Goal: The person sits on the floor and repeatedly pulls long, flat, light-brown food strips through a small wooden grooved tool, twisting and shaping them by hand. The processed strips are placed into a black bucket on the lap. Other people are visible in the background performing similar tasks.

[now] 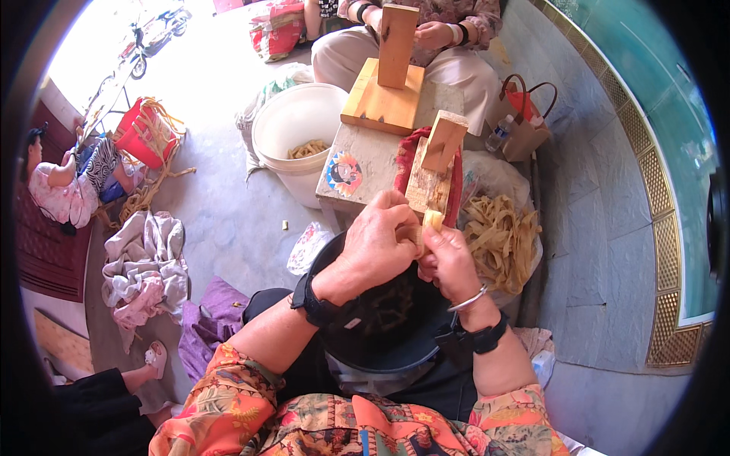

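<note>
My left hand (pixel 383 242) and my right hand (pixel 450 261) meet above a black bucket (pixel 365 362). Between my fingers is a small rolled piece of pale yellow strip (pixel 433 219), its end poking up past my right thumb. My left fingers press against its side and partly hide it. Just beyond my hands stands a rough wooden block with an upright post (pixel 445 142), set on red cloth (pixel 408 157). To the right, a clear plastic bag holds a heap of tan strips (pixel 502 245). The bucket's contents are dark and hard to make out.
A second wooden stand (pixel 379 108) rests on a concrete block (pixel 365 185), with a seated person behind it. A white bucket (pixel 285 119) is left of it. A red bucket (pixel 142 134) with strips stands near another person. A handbag (pixel 522 125) and bottle (pixel 500 134) are at right.
</note>
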A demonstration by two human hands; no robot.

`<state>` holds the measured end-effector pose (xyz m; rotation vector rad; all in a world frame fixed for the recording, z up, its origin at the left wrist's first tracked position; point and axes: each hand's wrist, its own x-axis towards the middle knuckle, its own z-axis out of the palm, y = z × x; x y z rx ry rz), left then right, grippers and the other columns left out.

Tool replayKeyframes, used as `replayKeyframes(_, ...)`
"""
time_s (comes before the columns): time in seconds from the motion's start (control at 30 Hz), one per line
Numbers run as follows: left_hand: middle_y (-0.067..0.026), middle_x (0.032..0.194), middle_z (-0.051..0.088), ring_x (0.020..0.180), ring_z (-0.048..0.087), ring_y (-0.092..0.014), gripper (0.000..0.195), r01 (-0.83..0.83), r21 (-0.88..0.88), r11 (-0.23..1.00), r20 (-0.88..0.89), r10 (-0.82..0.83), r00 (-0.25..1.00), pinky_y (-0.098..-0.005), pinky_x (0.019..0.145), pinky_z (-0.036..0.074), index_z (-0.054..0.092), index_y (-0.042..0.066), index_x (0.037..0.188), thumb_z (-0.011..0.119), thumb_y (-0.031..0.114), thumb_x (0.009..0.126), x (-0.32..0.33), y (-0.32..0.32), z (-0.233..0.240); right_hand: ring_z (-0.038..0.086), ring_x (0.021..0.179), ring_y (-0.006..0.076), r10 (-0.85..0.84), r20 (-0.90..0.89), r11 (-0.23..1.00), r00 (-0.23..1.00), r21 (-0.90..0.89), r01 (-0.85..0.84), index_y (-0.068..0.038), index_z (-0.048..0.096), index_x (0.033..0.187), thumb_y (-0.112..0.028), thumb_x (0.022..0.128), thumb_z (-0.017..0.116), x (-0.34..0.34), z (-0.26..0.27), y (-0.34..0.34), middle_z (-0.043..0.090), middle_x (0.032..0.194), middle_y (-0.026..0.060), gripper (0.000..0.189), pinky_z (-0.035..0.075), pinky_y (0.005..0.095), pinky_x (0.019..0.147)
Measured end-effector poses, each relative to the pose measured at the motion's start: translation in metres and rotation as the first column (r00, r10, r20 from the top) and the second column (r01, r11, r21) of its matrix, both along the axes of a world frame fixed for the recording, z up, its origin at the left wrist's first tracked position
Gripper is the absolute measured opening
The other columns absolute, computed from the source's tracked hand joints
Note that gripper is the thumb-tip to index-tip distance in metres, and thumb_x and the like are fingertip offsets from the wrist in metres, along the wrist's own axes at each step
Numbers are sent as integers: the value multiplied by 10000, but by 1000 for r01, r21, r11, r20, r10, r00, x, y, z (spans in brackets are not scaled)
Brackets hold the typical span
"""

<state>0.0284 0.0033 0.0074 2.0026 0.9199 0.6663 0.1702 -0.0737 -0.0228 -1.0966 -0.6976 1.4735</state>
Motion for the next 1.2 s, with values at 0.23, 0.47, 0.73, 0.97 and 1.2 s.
replayKeyframes(0.23,-144,778,577,701,602,-336,73,288,357,889,264,-392,881,-389,590,485,508,49,693,567,6,694,-14,9,-9,266,434,25,419,-536,879,733,39,-475,-62,539,893,-181,913,557,14,4,1,341,582,-63,122,213,199,398)
replayKeyframes(0.47,-162,644,567,593,575,-326,16,1,63,998,262,-17,965,-386,551,456,529,15,767,543,14,775,-3,-3,-17,443,540,11,-204,448,919,871,394,12,-36,612,1008,-98,855,656,-2,-9,0,601,713,-8,170,294,178,441)
replayKeyframes(0.73,-119,630,568,591,584,-221,77,-73,121,990,141,55,988,-311,542,456,548,8,773,569,-60,743,0,-6,-4,335,460,24,280,-408,960,869,144,-242,-4,660,988,-119,905,637,31,-8,-10,463,602,-43,144,278,194,416)
replayKeyframes(0.97,-116,623,558,543,567,-219,106,141,201,969,174,-177,969,-322,531,458,572,6,803,670,39,781,-7,7,-9,332,470,33,9,-219,995,976,98,12,-38,634,995,-160,965,584,13,-1,-6,424,597,-49,135,275,199,418)
replayKeyframes(1.2,-56,497,479,454,499,-169,316,289,50,956,160,-293,943,-295,468,406,577,1,645,663,188,885,-11,14,-12,368,501,17,-4,167,996,986,86,-11,-68,621,925,-280,984,530,10,0,-4,476,640,-62,238,295,191,446)
